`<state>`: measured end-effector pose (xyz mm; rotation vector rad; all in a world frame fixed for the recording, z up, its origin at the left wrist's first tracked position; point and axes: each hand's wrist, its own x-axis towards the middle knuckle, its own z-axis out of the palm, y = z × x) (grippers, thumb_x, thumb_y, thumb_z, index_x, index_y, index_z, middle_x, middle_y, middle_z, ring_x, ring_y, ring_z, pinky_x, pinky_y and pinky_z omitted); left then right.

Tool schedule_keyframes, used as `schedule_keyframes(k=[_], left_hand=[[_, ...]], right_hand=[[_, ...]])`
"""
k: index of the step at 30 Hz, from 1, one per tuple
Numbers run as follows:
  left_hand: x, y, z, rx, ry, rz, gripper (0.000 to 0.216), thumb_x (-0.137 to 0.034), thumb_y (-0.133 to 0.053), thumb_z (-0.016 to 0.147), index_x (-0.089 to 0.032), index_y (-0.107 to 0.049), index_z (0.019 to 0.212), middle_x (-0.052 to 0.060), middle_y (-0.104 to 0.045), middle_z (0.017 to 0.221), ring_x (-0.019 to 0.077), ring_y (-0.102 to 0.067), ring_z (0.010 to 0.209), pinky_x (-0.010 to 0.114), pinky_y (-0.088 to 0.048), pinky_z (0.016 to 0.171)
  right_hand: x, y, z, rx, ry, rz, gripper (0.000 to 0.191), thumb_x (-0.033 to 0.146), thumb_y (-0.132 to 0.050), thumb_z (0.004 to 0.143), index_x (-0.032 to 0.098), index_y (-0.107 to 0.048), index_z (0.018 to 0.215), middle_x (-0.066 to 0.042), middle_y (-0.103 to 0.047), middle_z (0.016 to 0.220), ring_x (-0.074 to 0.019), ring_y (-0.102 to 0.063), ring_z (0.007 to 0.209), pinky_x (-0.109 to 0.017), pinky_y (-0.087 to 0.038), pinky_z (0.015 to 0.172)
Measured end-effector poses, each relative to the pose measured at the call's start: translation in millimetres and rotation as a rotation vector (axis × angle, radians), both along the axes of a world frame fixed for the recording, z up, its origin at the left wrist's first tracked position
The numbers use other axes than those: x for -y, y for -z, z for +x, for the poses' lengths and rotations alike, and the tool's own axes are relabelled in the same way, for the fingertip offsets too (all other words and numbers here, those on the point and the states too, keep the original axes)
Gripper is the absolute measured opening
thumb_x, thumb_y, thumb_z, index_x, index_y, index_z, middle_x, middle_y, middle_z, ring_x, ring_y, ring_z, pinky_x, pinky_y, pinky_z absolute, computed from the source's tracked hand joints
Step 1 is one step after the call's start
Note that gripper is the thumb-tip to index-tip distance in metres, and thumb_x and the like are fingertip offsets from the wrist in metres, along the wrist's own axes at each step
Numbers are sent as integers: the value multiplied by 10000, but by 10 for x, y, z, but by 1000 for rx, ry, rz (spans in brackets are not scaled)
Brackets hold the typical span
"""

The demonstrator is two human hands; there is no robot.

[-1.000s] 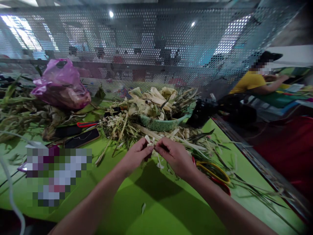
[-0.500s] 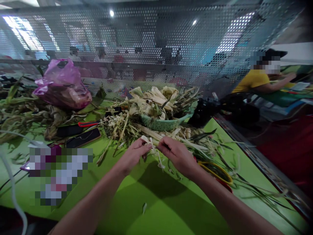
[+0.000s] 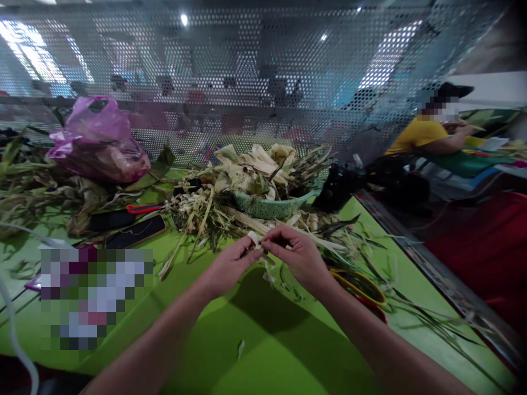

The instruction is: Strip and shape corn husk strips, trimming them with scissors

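Note:
My left hand [image 3: 233, 263] is closed, pinching a pale strip of dried husk [image 3: 254, 237] between thumb and fingers. Right beside it, my right hand [image 3: 297, 257] is closed too, its thumb and fingertips meeting on the same small piece. A thin end of pale fibre dangles under the fingers. Just beyond both hands, a green plastic basket [image 3: 267, 209] is heaped with dried husks [image 3: 251, 170]. Loose stalks and shreds [image 3: 201, 219] spread around its base.
Yellow- and red-handled scissors [image 3: 362, 285] lie by my right forearm. A phone [image 3: 135, 231], a red-handled cutter [image 3: 144, 208] and a purple plastic bag [image 3: 101, 145] are to the left. A perforated metal screen [image 3: 247, 82] stands behind. A person in yellow [image 3: 424, 134] sits at right.
My hands have drawn closer together at the pale strip, with the left hand shifting slightly right. The view has turned a little, so the background sits further left.

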<state>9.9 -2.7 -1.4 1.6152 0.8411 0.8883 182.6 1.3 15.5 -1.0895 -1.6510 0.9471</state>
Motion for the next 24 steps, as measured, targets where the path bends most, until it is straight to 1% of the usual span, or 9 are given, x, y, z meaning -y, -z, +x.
schedule_keyframes(k=[2, 4, 9, 12, 14, 16, 18, 20, 24], left_hand=[[-2, 17, 3, -28, -4, 12, 280, -413, -484, 872, -163, -568, 967, 24, -543, 869, 162, -468, 845, 273, -377, 766], [5, 10, 8, -38, -4, 3, 290, -401, -487, 871, -160, -570, 1008, 27, -560, 887, 167, -478, 850, 278, -383, 779], [45, -63, 27, 29, 19, 18, 328, -350, -493, 870, -169, -571, 1131, 58, -597, 1021, 196, -500, 967, 309, -375, 897], [55, -81, 30, 61, 34, 25, 341, -341, -488, 873, -184, -570, 1164, 65, -602, 1031, 205, -508, 986, 321, -376, 916], [51, -72, 31, 44, 27, 26, 329, -343, -483, 876, -189, -586, 1148, 59, -609, 987, 201, -519, 956, 321, -384, 905], [44, -54, 38, 23, 21, 28, 307, -339, -493, 870, -191, -605, 1115, 53, -616, 952, 198, -530, 933, 311, -393, 887], [37, -35, 52, 16, 19, 33, 279, -334, -506, 862, -190, -623, 1071, 55, -623, 942, 197, -536, 918, 300, -402, 862], [36, -22, 67, 2, 9, 49, 251, -336, -510, 859, -184, -637, 1013, 57, -624, 929, 194, -534, 891, 293, -409, 829], [48, -6, 88, -29, 5, 31, 246, -370, -501, 861, -172, -631, 928, 43, -599, 853, 183, -516, 838, 279, -404, 779]], right_hand=[[14, -7, -3, 73, 46, 64, 111, 283, -634, 788, 177, -624, 756, 6, -583, 684, -135, -511, 653, -254, -397, 614], [21, -8, -8, 111, 82, 75, 116, 273, -612, 805, 175, -608, 742, 7, -571, 677, -134, -498, 652, -250, -385, 609], [-1, 8, -19, 16, 97, -1, 151, 297, -595, 801, 165, -590, 728, 0, -560, 679, -136, -491, 657, -250, -384, 606], [-20, -13, -1, 0, 63, -22, 173, 328, -609, 793, 167, -596, 731, 1, -562, 674, -138, -500, 652, -253, -395, 609], [-28, -40, 17, 19, 1, -42, 173, 337, -595, 811, 172, -621, 769, -6, -588, 702, -146, -530, 680, -263, -417, 637], [-30, -60, 27, 50, -69, -51, 184, 341, -564, 842, 182, -656, 848, -26, -638, 794, -163, -572, 759, -284, -445, 695], [-22, -60, 25, 92, -101, -21, 183, 332, -567, 845, 194, -679, 886, -41, -666, 867, -179, -594, 818, -302, -458, 732], [-7, -40, 14, 103, -80, 43, 140, 305, -607, 818, 194, -686, 855, -39, -669, 843, -180, -599, 799, -303, -462, 726], [28, -3, -7, 93, 32, 177, 59, 243, -648, 785, 187, -654, 771, -13, -626, 736, -157, -572, 709, -275, -437, 672]])
